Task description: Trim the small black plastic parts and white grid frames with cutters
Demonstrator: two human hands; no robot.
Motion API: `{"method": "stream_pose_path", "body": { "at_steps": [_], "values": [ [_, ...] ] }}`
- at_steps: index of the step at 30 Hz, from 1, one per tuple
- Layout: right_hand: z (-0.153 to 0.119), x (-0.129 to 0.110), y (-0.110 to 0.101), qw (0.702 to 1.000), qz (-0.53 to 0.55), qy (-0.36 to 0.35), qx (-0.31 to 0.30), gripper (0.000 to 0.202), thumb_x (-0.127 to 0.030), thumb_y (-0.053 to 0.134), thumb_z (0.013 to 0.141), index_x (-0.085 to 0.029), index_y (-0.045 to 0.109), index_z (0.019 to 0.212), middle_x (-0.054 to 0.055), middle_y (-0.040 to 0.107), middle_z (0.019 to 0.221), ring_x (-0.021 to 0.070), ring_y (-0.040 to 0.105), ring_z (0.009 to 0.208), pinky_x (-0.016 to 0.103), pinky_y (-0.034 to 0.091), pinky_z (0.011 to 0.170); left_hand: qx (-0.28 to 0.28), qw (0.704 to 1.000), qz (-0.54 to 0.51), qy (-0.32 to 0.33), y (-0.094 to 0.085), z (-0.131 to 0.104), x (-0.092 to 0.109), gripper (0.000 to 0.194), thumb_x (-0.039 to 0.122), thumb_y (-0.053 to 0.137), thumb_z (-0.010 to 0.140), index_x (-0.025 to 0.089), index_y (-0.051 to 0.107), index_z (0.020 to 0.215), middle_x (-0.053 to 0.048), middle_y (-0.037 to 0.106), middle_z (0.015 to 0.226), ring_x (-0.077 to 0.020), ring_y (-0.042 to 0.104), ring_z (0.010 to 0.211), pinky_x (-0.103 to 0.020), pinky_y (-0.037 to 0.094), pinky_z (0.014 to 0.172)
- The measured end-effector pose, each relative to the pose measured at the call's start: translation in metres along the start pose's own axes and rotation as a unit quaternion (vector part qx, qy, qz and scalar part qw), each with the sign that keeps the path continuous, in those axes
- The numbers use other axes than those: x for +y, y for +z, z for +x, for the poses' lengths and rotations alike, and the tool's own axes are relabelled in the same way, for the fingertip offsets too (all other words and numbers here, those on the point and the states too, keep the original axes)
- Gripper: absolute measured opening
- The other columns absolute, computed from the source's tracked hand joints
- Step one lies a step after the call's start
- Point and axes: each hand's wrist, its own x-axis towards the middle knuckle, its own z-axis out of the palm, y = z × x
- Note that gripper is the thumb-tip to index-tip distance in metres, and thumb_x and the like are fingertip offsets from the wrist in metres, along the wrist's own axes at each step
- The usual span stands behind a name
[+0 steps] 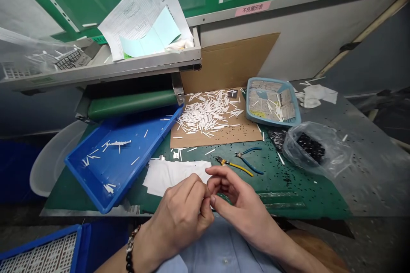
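Observation:
In the head view my left hand is closed, its fingers pinched together beside my right hand. My right hand is curled, with its thumb and fingertips meeting the left fingertips. Whatever they hold is too small or hidden to make out. Just behind the hands a white cloth lies on the green mat. Yellow-and-black-handled cutters and blue-handled cutters rest beyond my right hand. Farther back, many thin white plastic pieces are heaped on a cardboard sheet.
A blue tray with a few white pieces tilts at left, below a green roller. At right are a light-blue basket lined with newspaper and a clear bag of small black parts. Black bits dot the green mat.

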Motion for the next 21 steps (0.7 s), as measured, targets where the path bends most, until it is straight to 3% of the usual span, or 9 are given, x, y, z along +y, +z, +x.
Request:
{"method": "stream_pose_path", "body": {
  "at_steps": [4,12,18,21],
  "values": [
    [-0.001,-0.001,-0.003,1.0,-0.003,0.006,-0.017,0.039,-0.017,0.057,0.082,-0.022,0.048,0.12,0.001,0.059,0.093,0.0139,0.058,0.09,0.032,0.049,0.085,-0.036,0.999,0.028,0.013,0.008,-0.004,-0.002,0.011,0.009,0.038,0.085,0.019,0.044,0.083,-0.001,0.048,0.072,-0.0135,0.047,0.06,-0.024,0.04,0.051],
    [-0.002,-0.001,-0.013,0.996,-0.031,0.014,-0.087,0.051,-0.007,0.053,0.077,-0.022,0.048,0.125,0.0,0.061,0.098,0.0128,0.059,0.091,0.03,0.048,0.087,-0.141,0.989,-0.04,0.014,0.008,-0.007,-0.007,0.012,0.009,0.037,0.083,0.021,0.037,0.085,0.0,0.047,0.076,-0.0146,0.047,0.066,-0.025,0.039,0.054],
    [-0.002,0.001,-0.018,0.993,0.005,0.031,-0.114,0.05,-0.011,0.058,0.077,-0.021,0.049,0.125,0.002,0.061,0.101,0.0138,0.059,0.093,0.031,0.048,0.086,-0.146,0.985,-0.086,0.02,0.009,-0.006,-0.007,0.013,0.009,0.037,0.083,0.021,0.037,0.081,0.0,0.047,0.075,-0.0138,0.046,0.068,-0.025,0.038,0.057],
    [-0.006,0.002,-0.017,0.989,0.035,0.031,-0.14,0.061,-0.012,0.063,0.074,-0.022,0.044,0.131,0.001,0.06,0.099,0.0136,0.058,0.092,0.033,0.047,0.088,-0.124,0.987,-0.099,-0.012,0.007,-0.004,-0.015,0.012,0.009,0.037,0.084,0.021,0.039,0.081,0.001,0.047,0.074,-0.0122,0.045,0.064,-0.024,0.038,0.056]
  ]
}}
